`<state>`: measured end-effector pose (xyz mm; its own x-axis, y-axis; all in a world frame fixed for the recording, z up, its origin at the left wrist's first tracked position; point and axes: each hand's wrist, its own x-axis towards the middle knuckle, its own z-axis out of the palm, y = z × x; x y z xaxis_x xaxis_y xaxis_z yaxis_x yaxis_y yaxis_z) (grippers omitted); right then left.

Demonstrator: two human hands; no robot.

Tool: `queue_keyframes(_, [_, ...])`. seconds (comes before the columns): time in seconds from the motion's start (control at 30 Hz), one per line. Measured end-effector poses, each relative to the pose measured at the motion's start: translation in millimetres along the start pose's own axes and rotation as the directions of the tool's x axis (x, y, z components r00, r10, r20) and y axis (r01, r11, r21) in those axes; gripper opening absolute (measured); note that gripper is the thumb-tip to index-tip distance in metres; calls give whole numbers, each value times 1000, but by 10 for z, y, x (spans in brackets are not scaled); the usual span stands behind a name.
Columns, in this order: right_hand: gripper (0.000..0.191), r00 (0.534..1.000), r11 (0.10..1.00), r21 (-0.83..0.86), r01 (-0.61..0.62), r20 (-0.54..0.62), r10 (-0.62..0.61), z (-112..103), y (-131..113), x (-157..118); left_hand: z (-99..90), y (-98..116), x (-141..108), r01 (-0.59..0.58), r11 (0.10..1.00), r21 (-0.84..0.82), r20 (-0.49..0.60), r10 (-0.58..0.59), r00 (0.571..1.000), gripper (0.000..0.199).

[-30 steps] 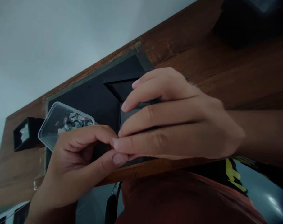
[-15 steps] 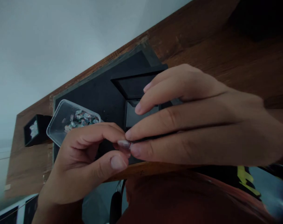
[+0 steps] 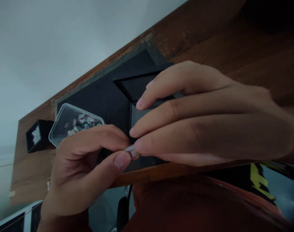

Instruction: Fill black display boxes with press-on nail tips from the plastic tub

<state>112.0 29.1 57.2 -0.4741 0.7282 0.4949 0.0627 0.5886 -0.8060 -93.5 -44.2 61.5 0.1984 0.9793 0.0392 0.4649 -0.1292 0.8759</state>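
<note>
My left hand [image 3: 88,170] pinches a small pale, shiny piece [image 3: 130,149], much like a polished stone, between thumb and forefinger. My right hand [image 3: 197,125] meets it from the other side, with its fingertips pressed on the piece's right end. Its other fingers are stretched out above. Below the hands stands a dark case [image 3: 137,87] with its framed lid raised, and a grey inner surface partly shows. Behind my left hand, a clear plastic tub [image 3: 58,129] holds several small shiny pieces [image 3: 85,121] in white, green and reddish tones.
A dark mat [image 3: 96,91] lies under the tub and case on the wooden table [image 3: 209,42]. At the table's left stands a small black box [image 3: 30,141] with white pieces inside. The table's front edge [image 3: 147,174] runs just below my hands.
My left thumb has moved up onto the piece, which has turned between the fingertips. My right hand has tilted and risen slightly. The tub and case stay put.
</note>
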Motion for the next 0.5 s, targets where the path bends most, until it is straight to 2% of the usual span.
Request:
queue_keyframes(0.07, [44,993,995,-71,63,107,-55,51,86,-86,12,-11,23,-6,1000,6,-2,6,1000,15])
queue_keyframes(0.17, [42,994,993,-89,73,92,-65,148,196,-311,-5,-9,12,-22,999,25,1,22,1000,12])
queue_keyframes(0.27, [47,982,985,-137,109,168,-85,183,271,-461,-47,6,-40,-48,996,70,12,47,999,7])
queue_keyframes(0.4, [43,936,945,-236,226,322,-144,84,317,-413,-88,8,-76,-104,983,148,55,97,994,10])
queue_keyframes(0.5, [27,929,905,-297,306,300,-215,-8,319,-334,-103,-13,-54,-213,953,215,96,196,976,12])
